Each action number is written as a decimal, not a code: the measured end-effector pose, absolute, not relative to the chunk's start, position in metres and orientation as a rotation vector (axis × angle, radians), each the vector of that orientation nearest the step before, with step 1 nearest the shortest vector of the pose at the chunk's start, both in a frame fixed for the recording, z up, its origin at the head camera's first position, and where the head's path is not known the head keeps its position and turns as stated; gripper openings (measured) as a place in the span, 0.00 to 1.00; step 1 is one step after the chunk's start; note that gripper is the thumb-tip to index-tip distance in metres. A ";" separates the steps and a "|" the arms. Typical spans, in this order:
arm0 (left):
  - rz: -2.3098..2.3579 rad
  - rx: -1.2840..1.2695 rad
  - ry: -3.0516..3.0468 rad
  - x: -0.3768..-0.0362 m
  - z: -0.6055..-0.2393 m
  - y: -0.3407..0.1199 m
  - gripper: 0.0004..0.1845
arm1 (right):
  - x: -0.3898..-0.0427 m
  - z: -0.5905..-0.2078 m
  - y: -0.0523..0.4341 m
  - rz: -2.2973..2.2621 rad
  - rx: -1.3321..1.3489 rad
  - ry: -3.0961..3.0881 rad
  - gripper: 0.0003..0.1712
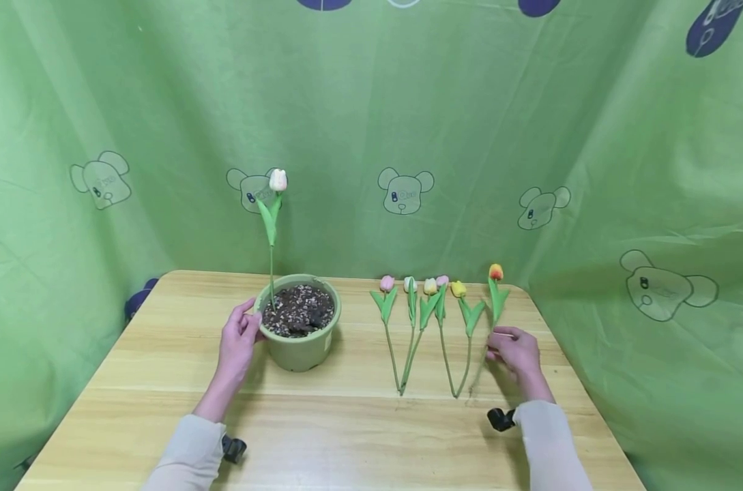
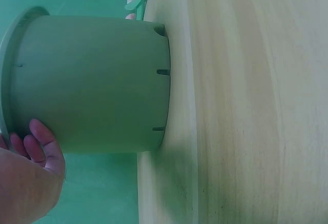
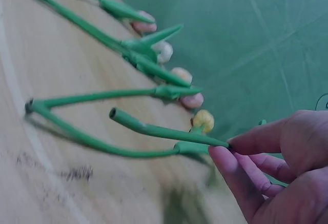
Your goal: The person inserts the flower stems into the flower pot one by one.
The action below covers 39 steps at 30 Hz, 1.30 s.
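Observation:
At the left of the table, my left hand [image 1: 236, 346] holds the rim of a green flower pot [image 1: 300, 353]. Several fingertips press the pot's outer wall just below the rim in the left wrist view; the thumb is hidden there. Dark soil [image 1: 306, 307] fills the pot, and one white-pink artificial tulip [image 1: 278, 180] stands upright near its left edge. My right hand [image 1: 517, 353] pinches the stem of an orange-red artificial tulip [image 1: 496, 273] between thumb and fingers. In the right wrist view the cut end of that stem [image 3: 154, 130] points away from the hand, above the table.
Several other tulips lie on the wooden table [image 1: 353, 436] between the hands: pink [image 1: 387, 284], white [image 1: 411, 283], pale cream [image 1: 430, 286] and yellow [image 1: 458, 289] ones. Soil crumbs [image 3: 77, 173] are scattered near their stems. A green curtain [image 1: 346, 102] hangs behind and at both sides.

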<state>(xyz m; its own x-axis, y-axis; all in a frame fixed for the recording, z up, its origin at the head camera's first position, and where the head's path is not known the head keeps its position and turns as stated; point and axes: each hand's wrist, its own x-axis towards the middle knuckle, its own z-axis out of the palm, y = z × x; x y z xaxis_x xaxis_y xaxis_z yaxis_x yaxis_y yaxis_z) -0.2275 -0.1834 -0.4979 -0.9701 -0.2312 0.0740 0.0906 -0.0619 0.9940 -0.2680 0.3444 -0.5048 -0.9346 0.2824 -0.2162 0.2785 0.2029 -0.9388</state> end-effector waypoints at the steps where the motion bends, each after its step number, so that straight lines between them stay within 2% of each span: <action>1: -2.138 0.153 -1.984 -0.228 -0.498 -0.183 0.24 | -0.268 -0.502 0.343 1.910 -0.553 -2.423 0.31; 22: -2.145 0.147 -1.966 -0.226 -0.494 -0.183 0.25 | -0.274 -0.456 0.285 2.029 -0.358 -2.303 0.33; 39: -2.154 0.164 -1.970 -0.227 -0.496 -0.183 0.25 | -0.288 -0.425 0.205 2.136 -0.144 -2.223 0.30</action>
